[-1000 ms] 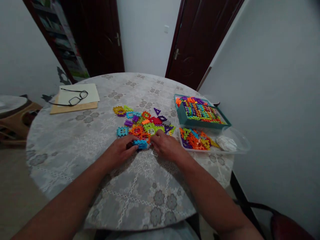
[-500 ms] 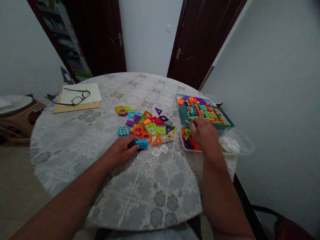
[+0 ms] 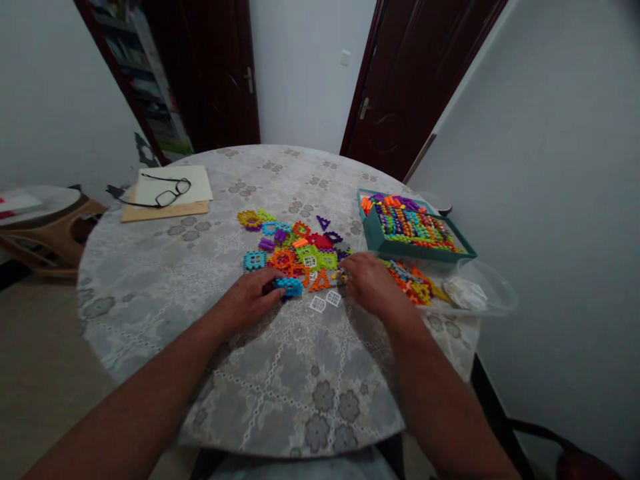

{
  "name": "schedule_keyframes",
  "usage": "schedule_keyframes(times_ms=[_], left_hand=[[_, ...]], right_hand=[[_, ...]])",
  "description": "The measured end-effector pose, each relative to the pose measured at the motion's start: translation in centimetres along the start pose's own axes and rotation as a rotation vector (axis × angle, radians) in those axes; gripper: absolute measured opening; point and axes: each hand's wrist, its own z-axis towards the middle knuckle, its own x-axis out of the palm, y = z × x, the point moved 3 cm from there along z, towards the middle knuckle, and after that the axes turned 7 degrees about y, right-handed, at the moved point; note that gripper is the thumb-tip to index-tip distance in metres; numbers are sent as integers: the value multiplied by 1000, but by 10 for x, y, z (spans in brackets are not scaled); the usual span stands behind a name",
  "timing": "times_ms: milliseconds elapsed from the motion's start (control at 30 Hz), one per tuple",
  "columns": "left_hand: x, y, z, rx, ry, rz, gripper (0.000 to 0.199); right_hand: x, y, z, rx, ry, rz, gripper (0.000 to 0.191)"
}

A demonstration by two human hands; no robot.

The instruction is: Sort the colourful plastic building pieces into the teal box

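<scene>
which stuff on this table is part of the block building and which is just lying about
In use: left hand on blue block piece; right hand at loose pile of blocks; white window pieces; teal box; clear tray.

Lying about: glasses; papers.

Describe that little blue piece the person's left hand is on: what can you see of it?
The blue piece is a small, blocky bit of bright blue plastic with notched, toothed edges like the other interlocking tiles. It lies low on the patterned tablecloth, at the near edge of the scattered pile. The left hand grips its left end with the fingertips; whether it is one tile or several joined is too small to tell. An orange triangle lies just right of it.
</scene>
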Motion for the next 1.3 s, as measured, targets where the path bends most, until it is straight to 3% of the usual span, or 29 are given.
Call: schedule_keyframes(times_ms=[133, 367, 467, 600, 700, 833, 900, 967, 1033, 1167, 1300], left_hand=[[0, -1, 0, 16, 1, 5, 16], [1, 1, -1, 22, 3, 4, 17], [3, 4, -1, 25, 8, -5, 17], [4, 7, -2, 21, 22, -20, 18], [4, 6, -1, 17, 25, -3, 17], [3, 3, -1, 15, 21, 12, 17], [2, 2, -1, 10, 19, 18, 17], [2, 0, -2, 14, 20, 20, 17], [1, -1, -2, 23, 24, 20, 18], [2, -1, -3, 26, 14, 18, 18], [1, 0, -3, 29, -20, 15, 18]], right_hand=[[16, 18, 4, 34, 84, -83, 29], [22, 12, 9, 48, 83, -112, 24], [17, 7, 9, 28, 0, -81, 22], [0, -9, 3, 65, -266, -41, 25], [-13, -31, -9, 217, -410, -90, 35], [-23, -62, -25, 538, -393, -181, 29], [-25, -68, -29, 625, -392, -197, 29], [-27, -63, -28, 580, -422, -186, 34], [-25, -46, -21, 412, -403, -157, 37], [-6, 1, -3, 95, -113, -127, 33], [16, 22, 6, 74, 88, -165, 31]])
